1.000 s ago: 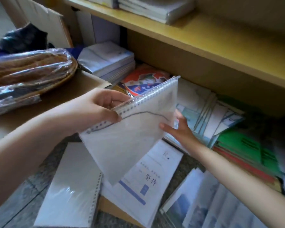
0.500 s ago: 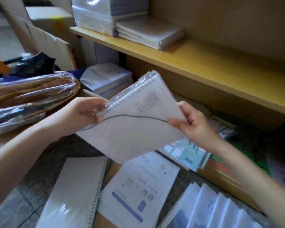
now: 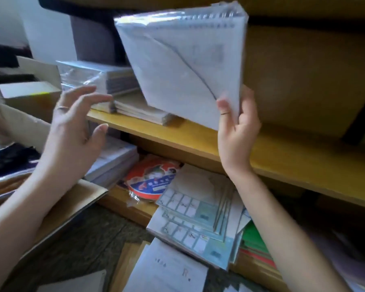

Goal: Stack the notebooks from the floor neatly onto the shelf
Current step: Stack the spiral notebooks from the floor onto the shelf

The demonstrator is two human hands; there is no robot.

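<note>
Raised: spiral notebook [image 3: 183,66], now tilting above the shelf [image 3: 198,140]; your right hand [image 3: 236,131] is pinching its lower corner, your left hand [image 3: 76,127], released, is hovering open. Step, likely: placing. Next: laying it flat on the stack [image 3: 139,110] between your hands.

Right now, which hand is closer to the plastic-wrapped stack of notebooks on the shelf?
Left. The left hand hovers open just in front of the wrapped stack, fingertips near its lower edge. The right hand is off to its right, gripping the bottom corner of the spiral notebook.
</note>
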